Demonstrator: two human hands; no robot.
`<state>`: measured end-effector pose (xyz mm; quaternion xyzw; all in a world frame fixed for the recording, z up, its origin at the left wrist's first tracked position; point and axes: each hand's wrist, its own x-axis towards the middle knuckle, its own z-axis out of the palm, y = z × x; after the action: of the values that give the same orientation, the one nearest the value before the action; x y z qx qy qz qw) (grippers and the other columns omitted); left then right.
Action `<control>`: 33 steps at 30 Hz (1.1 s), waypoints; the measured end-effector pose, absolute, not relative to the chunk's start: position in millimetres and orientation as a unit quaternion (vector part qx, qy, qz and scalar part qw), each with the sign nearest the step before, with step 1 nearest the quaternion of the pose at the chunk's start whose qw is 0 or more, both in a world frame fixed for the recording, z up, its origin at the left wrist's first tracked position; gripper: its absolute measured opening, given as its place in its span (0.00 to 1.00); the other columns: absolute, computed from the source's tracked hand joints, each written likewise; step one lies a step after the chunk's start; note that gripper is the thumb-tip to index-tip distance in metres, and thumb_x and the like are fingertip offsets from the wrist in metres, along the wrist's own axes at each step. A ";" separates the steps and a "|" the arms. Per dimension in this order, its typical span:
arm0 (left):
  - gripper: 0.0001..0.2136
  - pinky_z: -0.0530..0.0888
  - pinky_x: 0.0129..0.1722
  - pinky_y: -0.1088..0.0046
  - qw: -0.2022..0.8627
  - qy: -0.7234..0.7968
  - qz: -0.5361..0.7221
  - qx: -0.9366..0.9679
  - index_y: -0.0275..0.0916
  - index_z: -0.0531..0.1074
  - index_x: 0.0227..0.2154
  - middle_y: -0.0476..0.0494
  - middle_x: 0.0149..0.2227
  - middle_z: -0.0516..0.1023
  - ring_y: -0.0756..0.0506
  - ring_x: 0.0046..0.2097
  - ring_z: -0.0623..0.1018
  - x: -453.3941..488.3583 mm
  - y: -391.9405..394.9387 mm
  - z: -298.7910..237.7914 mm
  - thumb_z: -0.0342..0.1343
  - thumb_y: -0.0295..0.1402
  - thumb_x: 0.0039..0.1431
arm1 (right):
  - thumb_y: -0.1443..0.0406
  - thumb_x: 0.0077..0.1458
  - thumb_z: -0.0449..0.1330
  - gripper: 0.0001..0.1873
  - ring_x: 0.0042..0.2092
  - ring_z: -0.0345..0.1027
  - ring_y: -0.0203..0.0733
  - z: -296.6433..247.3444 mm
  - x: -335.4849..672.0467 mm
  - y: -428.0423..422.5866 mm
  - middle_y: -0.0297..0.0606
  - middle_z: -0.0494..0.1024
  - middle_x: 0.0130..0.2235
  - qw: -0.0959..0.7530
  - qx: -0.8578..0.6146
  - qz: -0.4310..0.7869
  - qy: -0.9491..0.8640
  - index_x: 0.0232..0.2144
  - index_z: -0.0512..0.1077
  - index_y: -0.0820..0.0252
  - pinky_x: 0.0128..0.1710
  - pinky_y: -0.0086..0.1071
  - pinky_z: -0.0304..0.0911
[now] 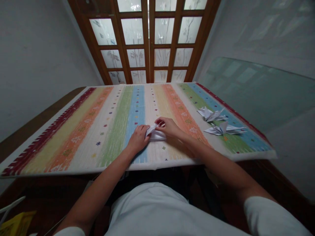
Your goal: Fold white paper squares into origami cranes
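A small folded piece of white paper [155,133] lies on the striped cloth [110,124] near the front middle. My left hand [138,139] rests on its left side, fingers curled and pressed onto the paper. My right hand [169,127] covers the paper's right and far side, fingers bent and pinching its upper edge. Two finished white paper cranes sit on the cloth to the right: one crane [211,114] farther back, the other crane [224,129] closer to me.
The cloth covers a table whose front edge [152,166] is just before my body. A wooden door with frosted glass panes [150,42] stands behind the table. A glass sheet [265,91] leans at the right. Something yellow [17,223] lies at lower left.
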<state>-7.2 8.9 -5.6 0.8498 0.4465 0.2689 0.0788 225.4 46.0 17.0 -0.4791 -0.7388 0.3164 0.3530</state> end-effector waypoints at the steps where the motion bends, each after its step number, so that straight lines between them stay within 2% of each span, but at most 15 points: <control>1: 0.17 0.74 0.64 0.51 0.076 0.445 0.269 0.850 0.36 0.72 0.58 0.33 0.56 0.78 0.35 0.59 0.76 -7.1 8.9 -5.7 0.54 0.25 0.69 | 0.66 0.53 0.74 0.15 0.39 0.76 0.42 12.6 220.7 44.6 0.39 0.82 0.39 0.375 -0.490 0.312 -0.722 0.43 0.80 0.59 0.42 0.35 0.72; 4: 0.19 0.74 0.64 0.51 0.069 0.442 0.275 0.851 0.37 0.72 0.59 0.34 0.56 0.78 0.36 0.58 0.76 -6.7 8.8 -6.6 0.50 0.23 0.69 | 0.68 0.48 0.75 0.21 0.37 0.74 0.40 0.1 208.6 42.7 0.35 0.79 0.36 0.416 -0.513 0.322 -0.679 0.46 0.80 0.59 0.39 0.34 0.69; 9: 0.18 0.74 0.63 0.49 0.065 0.448 0.290 0.843 0.35 0.72 0.59 0.32 0.55 0.79 0.35 0.57 0.76 -6.2 7.5 -5.9 0.47 0.24 0.70 | 0.67 0.50 0.70 0.13 0.34 0.70 0.38 -4.3 203.2 39.4 0.33 0.78 0.35 0.427 -0.478 0.332 -0.692 0.40 0.78 0.58 0.37 0.33 0.66; 16: 0.16 0.75 0.63 0.48 0.066 0.453 0.304 0.835 0.37 0.74 0.56 0.34 0.53 0.81 0.35 0.56 0.78 -8.7 9.3 -5.5 0.53 0.24 0.69 | 0.69 0.50 0.68 0.11 0.34 0.66 0.38 0.6 207.2 34.3 0.32 0.77 0.34 0.414 -0.423 0.300 -0.748 0.37 0.74 0.57 0.38 0.33 0.62; 21: 0.14 0.76 0.62 0.53 0.069 0.461 0.328 0.822 0.39 0.75 0.57 0.36 0.54 0.82 0.37 0.57 0.80 -10.4 7.6 -4.0 0.55 0.29 0.72 | 0.66 0.53 0.69 0.10 0.34 0.64 0.38 2.5 206.7 33.4 0.33 0.76 0.35 0.415 -0.407 0.286 -0.762 0.36 0.72 0.56 0.37 0.32 0.60; 25: 0.09 0.78 0.56 0.57 0.051 0.483 0.314 0.816 0.41 0.79 0.49 0.38 0.50 0.83 0.37 0.53 0.82 -10.5 5.8 -1.8 0.55 0.34 0.75 | 0.67 0.53 0.68 0.09 0.35 0.64 0.39 3.3 205.7 33.3 0.33 0.75 0.34 0.414 -0.395 0.279 -0.771 0.31 0.69 0.56 0.37 0.32 0.59; 29: 0.13 0.79 0.54 0.60 0.028 0.490 0.315 0.813 0.40 0.80 0.42 0.38 0.45 0.82 0.39 0.49 0.81 -11.4 7.8 -3.5 0.52 0.38 0.78 | 0.69 0.51 0.66 0.08 0.35 0.65 0.39 4.7 206.2 31.2 0.32 0.75 0.33 0.414 -0.371 0.299 -0.776 0.33 0.71 0.56 0.37 0.33 0.60; 33: 0.12 0.78 0.55 0.59 0.020 0.466 0.322 0.824 0.40 0.80 0.42 0.38 0.44 0.82 0.39 0.49 0.80 -12.5 9.6 -6.1 0.52 0.36 0.78 | 0.65 0.54 0.67 0.09 0.35 0.67 0.39 9.3 208.7 26.4 0.34 0.79 0.35 0.397 -0.343 0.313 -0.792 0.38 0.74 0.56 0.37 0.33 0.62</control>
<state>-12.5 9.6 -6.1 0.8238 0.4664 0.3217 0.0199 208.7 26.4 9.3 -0.3428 -0.7916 0.3130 0.3973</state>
